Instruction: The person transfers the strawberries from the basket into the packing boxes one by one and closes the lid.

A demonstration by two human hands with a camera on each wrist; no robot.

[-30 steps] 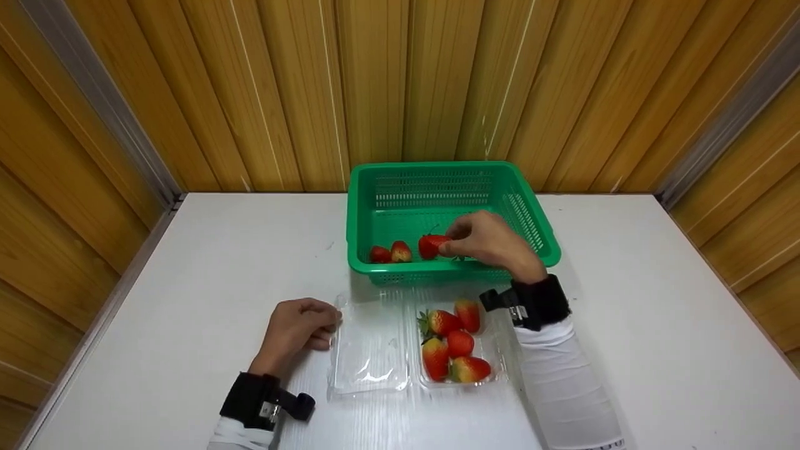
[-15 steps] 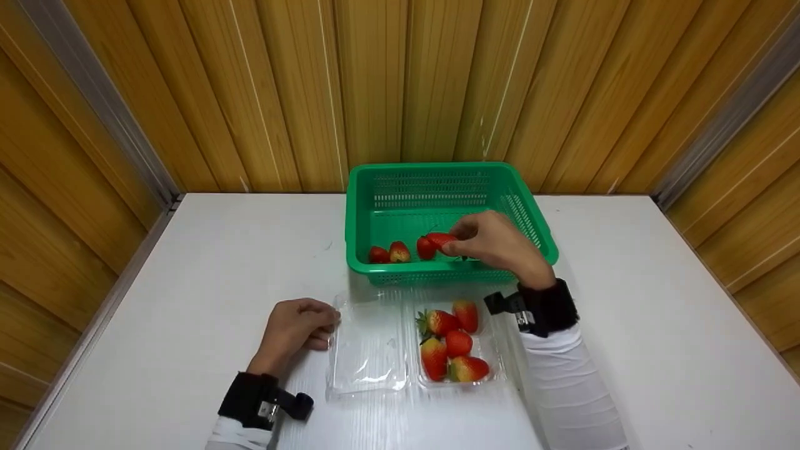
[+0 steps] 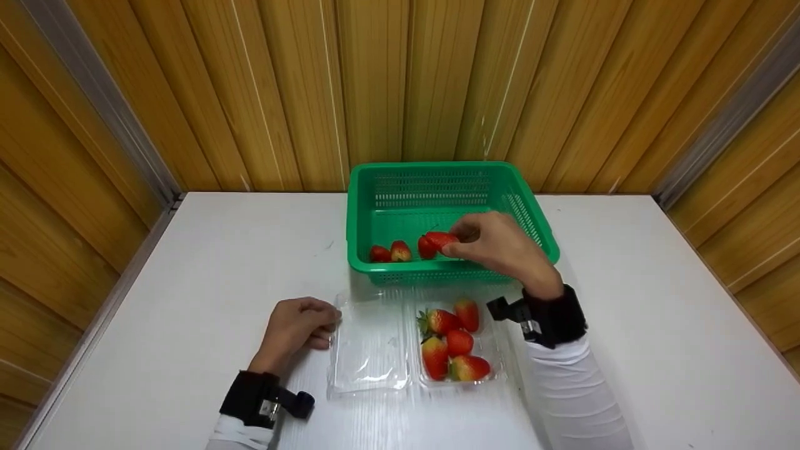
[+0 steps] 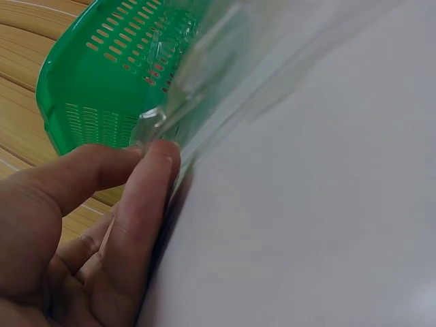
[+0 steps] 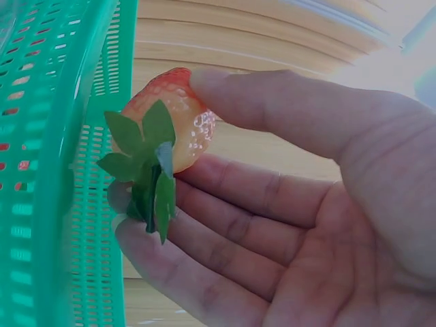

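My right hand (image 3: 494, 240) hovers over the green basket (image 3: 375, 187) and pinches a red strawberry (image 3: 441, 239) between thumb and fingers. The right wrist view shows that strawberry (image 5: 174, 122) with its green leaves against my fingers. Three more strawberries lie in the basket's near left part (image 3: 390, 252). My left hand (image 3: 300, 328) rests on the table, its curled fingers gripping the left edge of an open clear clamshell box (image 3: 370, 344). The box edge (image 4: 197, 88) meets my thumb in the left wrist view. The box's right half (image 3: 494, 356) holds several strawberries.
A white table (image 3: 187, 262) carries everything. Wooden panel walls (image 3: 400, 81) close it in behind and on both sides. The basket stands at the back centre, the clamshell just in front of it. Black wrist straps sit on both arms.
My right hand has lifted the pinched strawberry slightly and drawn back a little within the basket. The left hand and the clamshell have stayed put.
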